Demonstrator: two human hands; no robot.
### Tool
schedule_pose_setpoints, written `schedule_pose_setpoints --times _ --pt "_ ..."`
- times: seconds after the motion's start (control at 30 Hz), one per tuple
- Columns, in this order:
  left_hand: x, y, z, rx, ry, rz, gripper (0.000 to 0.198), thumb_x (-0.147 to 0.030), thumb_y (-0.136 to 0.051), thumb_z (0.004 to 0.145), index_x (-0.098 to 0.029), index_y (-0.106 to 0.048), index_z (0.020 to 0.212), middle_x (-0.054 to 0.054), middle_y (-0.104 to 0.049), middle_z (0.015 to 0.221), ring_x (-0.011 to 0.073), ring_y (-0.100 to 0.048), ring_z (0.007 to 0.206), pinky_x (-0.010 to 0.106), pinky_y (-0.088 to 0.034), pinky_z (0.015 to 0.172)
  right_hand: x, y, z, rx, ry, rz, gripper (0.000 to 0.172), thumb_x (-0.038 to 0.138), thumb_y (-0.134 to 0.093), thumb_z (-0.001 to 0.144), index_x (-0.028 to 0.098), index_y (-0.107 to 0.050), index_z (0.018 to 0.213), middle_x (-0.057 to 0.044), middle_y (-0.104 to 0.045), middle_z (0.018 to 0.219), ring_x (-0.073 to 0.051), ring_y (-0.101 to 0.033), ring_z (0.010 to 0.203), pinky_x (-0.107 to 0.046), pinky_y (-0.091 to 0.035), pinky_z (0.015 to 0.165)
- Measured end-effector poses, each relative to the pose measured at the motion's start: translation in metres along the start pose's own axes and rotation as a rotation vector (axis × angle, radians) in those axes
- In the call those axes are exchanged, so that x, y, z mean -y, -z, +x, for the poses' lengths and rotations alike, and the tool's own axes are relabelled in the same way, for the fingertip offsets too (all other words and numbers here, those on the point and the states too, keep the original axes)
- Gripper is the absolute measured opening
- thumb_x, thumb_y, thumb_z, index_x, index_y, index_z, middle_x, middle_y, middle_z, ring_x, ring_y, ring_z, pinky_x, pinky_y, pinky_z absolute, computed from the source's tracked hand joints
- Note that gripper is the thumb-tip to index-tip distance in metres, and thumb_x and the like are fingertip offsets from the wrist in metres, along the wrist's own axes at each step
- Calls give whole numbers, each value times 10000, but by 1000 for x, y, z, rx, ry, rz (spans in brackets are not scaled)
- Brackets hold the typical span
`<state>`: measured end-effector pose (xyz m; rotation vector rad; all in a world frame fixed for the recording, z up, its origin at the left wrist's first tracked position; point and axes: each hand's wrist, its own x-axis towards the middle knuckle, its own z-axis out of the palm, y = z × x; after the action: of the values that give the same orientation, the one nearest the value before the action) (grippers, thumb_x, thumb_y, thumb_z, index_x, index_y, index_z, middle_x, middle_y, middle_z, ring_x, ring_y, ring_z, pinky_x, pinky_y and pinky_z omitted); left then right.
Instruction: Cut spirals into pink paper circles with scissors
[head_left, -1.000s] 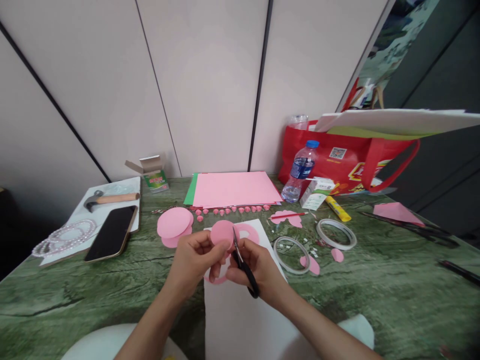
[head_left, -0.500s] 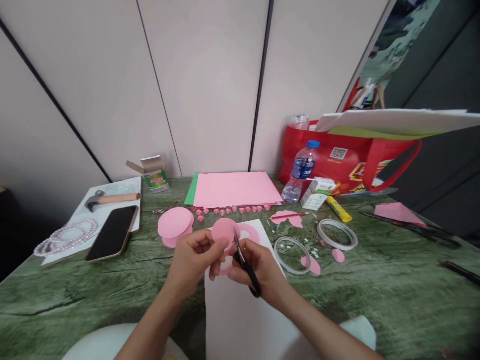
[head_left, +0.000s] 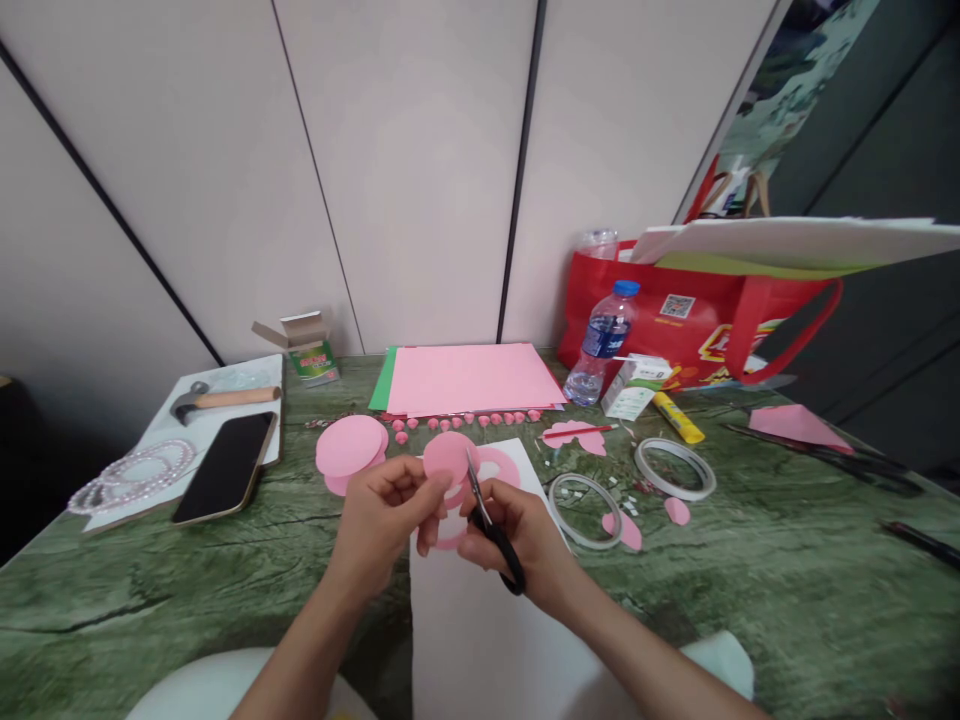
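From where I stand: L hand (head_left: pixel 394 505) pinches a pink paper disc (head_left: pixel 448 455) low down, prob. to leave its rim free, above a white board (head_left: pixel 480 630) on the green table (head_left: pixel 292 565). R hand (head_left: pixel 525 530) grips black-handled scissors (head_left: pixel 506 555), fingers wrapped round handles, blades at disc's R edge. Stacked discs (head_left: pixel 349 445) lie L, prob. for elbow room.

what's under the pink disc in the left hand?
Below the pink disc, pinched by the left hand, pink paper with cut-outs shows on a white sheet. Whatever lies directly behind disc and hand is covered.
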<state>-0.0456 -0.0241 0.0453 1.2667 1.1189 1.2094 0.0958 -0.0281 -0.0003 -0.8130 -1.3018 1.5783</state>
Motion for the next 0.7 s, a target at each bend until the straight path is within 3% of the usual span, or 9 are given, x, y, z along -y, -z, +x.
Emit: schedule_pose_setpoints --times 0.2,0.5,0.7 --pt "0 1 0 -11 -14 1 230 -260 -636 687 -139 -509 539 -54 -519 432 43 -425 287 155 -317 291 -1 0 0 -52 -29 -66 375 394 -732 543 170 -480 706 75 -449 476 -49 -364 401 -176 -275 387" --pt "0 -3 -1 -14 3 -79 154 -272 -597 721 -146 -542 652 -38 -558 498 59 -460 329 164 -354 304 0 -2 -1 -30 -34 -43 379 401 -730 547 172 -473 706 73 -450 478 -47 -358 400 -176 -294 387" --pt "3 -6 -1 -30 -3 19 225 -274 -624 692 -135 -530 543 -39 -515 410 55 -428 317 168 -346 326 -3 -4 1 -20 -40 -30 383 419 -721 552 178 -471 712 57 -485 531 -56 -383 423 -186 -302 408"
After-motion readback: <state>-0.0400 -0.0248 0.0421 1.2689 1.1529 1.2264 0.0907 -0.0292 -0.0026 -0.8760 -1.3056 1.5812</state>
